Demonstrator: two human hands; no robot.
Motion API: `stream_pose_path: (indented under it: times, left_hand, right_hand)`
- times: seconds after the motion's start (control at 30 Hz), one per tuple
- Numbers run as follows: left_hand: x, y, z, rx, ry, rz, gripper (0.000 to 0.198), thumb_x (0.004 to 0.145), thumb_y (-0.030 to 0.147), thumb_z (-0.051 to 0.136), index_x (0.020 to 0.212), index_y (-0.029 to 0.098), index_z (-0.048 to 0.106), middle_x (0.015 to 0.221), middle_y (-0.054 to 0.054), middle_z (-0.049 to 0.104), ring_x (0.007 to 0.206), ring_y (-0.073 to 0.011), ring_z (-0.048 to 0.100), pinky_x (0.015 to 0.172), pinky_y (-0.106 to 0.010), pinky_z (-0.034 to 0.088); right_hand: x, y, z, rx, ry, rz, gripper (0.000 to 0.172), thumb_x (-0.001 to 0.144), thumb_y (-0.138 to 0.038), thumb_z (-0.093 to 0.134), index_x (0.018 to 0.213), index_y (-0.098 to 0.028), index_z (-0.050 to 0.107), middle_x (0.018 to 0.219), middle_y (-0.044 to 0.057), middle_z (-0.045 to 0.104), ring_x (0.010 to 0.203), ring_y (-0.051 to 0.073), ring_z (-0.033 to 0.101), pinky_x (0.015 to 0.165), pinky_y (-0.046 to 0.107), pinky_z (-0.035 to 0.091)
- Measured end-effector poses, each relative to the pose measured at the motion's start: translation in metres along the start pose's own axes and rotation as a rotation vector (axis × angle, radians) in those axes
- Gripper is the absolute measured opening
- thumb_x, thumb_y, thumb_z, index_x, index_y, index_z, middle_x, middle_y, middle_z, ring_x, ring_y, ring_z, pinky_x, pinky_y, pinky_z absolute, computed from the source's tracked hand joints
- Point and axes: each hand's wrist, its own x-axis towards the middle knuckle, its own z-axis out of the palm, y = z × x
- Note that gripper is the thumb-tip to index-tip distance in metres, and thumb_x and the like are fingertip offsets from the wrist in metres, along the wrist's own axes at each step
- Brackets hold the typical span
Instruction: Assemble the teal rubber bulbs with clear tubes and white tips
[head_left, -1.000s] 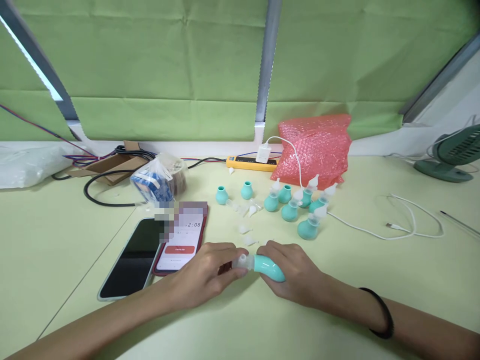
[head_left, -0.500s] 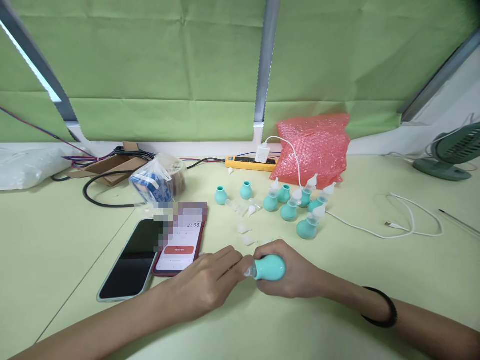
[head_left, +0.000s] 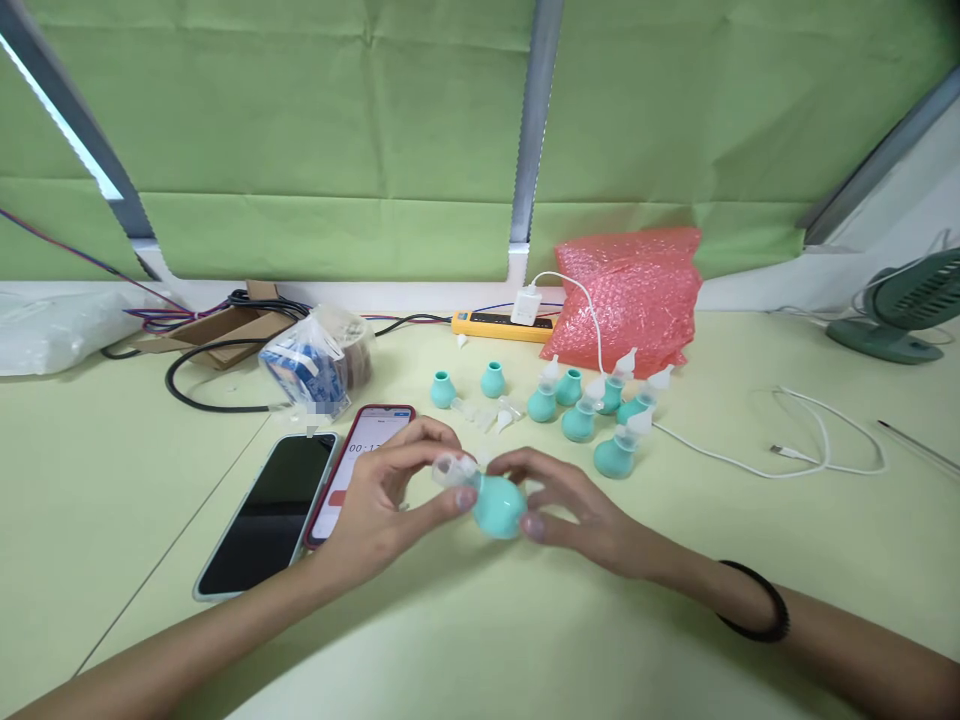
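A green blind (head_left: 450, 120) hangs behind our pale table (head_left: 675, 640). We have a teal bulb (head_left: 500, 508) raised just right of the red-cased phone (head_left: 371, 432), its clear neck piece (head_left: 448, 470) pointing toward that phone. Our left hand (head_left: 375, 505) pinches the bulb's neck end; our right hand (head_left: 581, 505) curves around the other end, and we cannot tell whether it presses there. Right of the phone and farther back, we see other teal bulbs (head_left: 615, 458), several white-tipped. Left of the phone lies a dark-screened phone (head_left: 259, 525); well beyond it to the right sits a red bubble-wrap pouch (head_left: 626, 295).
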Motion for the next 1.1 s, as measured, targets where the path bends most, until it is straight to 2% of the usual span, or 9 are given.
stream_pose_path:
  times: [0.07, 0.13, 0.2, 0.3, 0.4, 0.57, 0.83, 0.97, 1.1]
  left_hand:
    - [0.000, 0.002, 0.002, -0.041, 0.071, -0.044, 0.009, 0.077, 0.025, 0.055, 0.080, 0.017, 0.060, 0.091, -0.005, 0.054, 0.086, -0.0168, 0.050, 0.069, -0.024, 0.041]
    - [-0.001, 0.004, 0.004, -0.080, 0.075, -0.136, 0.016, 0.084, 0.028, 0.044, 0.086, 0.017, 0.055, 0.087, -0.005, 0.057, 0.081, -0.0157, 0.051, 0.068, -0.024, 0.040]
    - [-0.002, 0.004, 0.006, -0.102, 0.039, -0.227, 0.020, 0.088, 0.031, 0.036, 0.090, 0.017, 0.050, 0.073, -0.003, 0.057, 0.068, -0.0130, 0.051, 0.061, -0.023, 0.039]
    - [-0.004, 0.002, 0.008, -0.074, -0.083, -0.306, 0.019, 0.086, 0.034, 0.037, 0.090, 0.018, 0.047, 0.058, 0.002, 0.050, 0.053, -0.0101, 0.043, 0.051, -0.020, 0.033]
    - [-0.005, -0.002, 0.009, -0.046, -0.201, -0.396, 0.017, 0.084, 0.035, 0.040, 0.091, 0.020, 0.042, 0.053, 0.005, 0.046, 0.051, -0.0102, 0.042, 0.046, -0.019, 0.030]
    - [-0.010, -0.010, 0.017, 0.027, -0.222, -0.392, 0.017, 0.079, 0.031, 0.049, 0.086, 0.020, 0.038, 0.057, 0.006, 0.047, 0.052, -0.0092, 0.043, 0.051, -0.019, 0.031]
    - [-0.036, -0.027, 0.040, 0.162, -0.167, -0.300, 0.017, 0.079, 0.029, 0.048, 0.091, 0.017, 0.049, 0.066, 0.002, 0.051, 0.060, -0.0105, 0.045, 0.056, -0.020, 0.036]
    - [-0.033, -0.035, 0.037, 0.241, -0.021, -0.215, 0.019, 0.076, 0.027, 0.053, 0.091, 0.017, 0.054, 0.079, -0.001, 0.059, 0.067, -0.0122, 0.052, 0.063, -0.021, 0.040]
    - [-0.026, -0.041, 0.034, 0.241, 0.053, -0.236, 0.019, 0.074, 0.028, 0.057, 0.089, 0.017, 0.059, 0.088, -0.002, 0.063, 0.076, -0.0152, 0.057, 0.069, -0.023, 0.044]
  right_hand:
    - [0.004, 0.008, -0.006, -0.319, 0.061, -0.065, 0.033, 0.084, -0.035, 0.042, 0.115, -0.024, 0.043, 0.118, 0.008, 0.042, 0.107, 0.020, 0.039, 0.088, 0.038, 0.037]
    - [0.009, 0.018, -0.008, -0.590, 0.048, -0.067, 0.031, 0.087, -0.034, 0.034, 0.116, -0.026, 0.044, 0.128, 0.007, 0.034, 0.115, 0.023, 0.028, 0.095, 0.044, 0.027]
    - [0.012, 0.028, -0.008, -0.743, -0.001, -0.039, 0.032, 0.089, -0.034, 0.030, 0.116, -0.027, 0.045, 0.130, 0.007, 0.032, 0.116, 0.025, 0.025, 0.094, 0.048, 0.025]
    - [0.014, 0.035, -0.006, -0.817, -0.047, -0.054, 0.033, 0.089, -0.033, 0.031, 0.118, -0.025, 0.042, 0.123, 0.007, 0.041, 0.111, 0.025, 0.029, 0.090, 0.047, 0.029]
    - [0.014, 0.035, -0.004, -0.815, -0.039, -0.107, 0.030, 0.088, -0.030, 0.031, 0.115, -0.023, 0.044, 0.113, 0.007, 0.047, 0.106, 0.023, 0.034, 0.088, 0.044, 0.032]
    - [0.014, 0.038, -0.003, -0.809, 0.015, -0.126, 0.025, 0.088, -0.027, 0.034, 0.104, -0.020, 0.051, 0.105, 0.008, 0.049, 0.101, 0.022, 0.036, 0.085, 0.042, 0.034]
    - [0.013, 0.046, -0.008, -0.650, 0.214, -0.201, 0.024, 0.082, -0.021, 0.045, 0.105, -0.017, 0.053, 0.105, 0.010, 0.048, 0.103, 0.021, 0.040, 0.088, 0.038, 0.036]
    - [0.013, 0.040, -0.010, -0.500, 0.384, -0.271, 0.013, 0.077, -0.016, 0.052, 0.087, -0.018, 0.059, 0.092, 0.007, 0.053, 0.089, 0.018, 0.051, 0.078, 0.034, 0.043]
    - [0.013, 0.030, -0.010, -0.326, 0.328, -0.241, 0.009, 0.072, -0.013, 0.054, 0.073, -0.017, 0.061, 0.079, 0.005, 0.055, 0.067, 0.013, 0.055, 0.059, 0.026, 0.048]
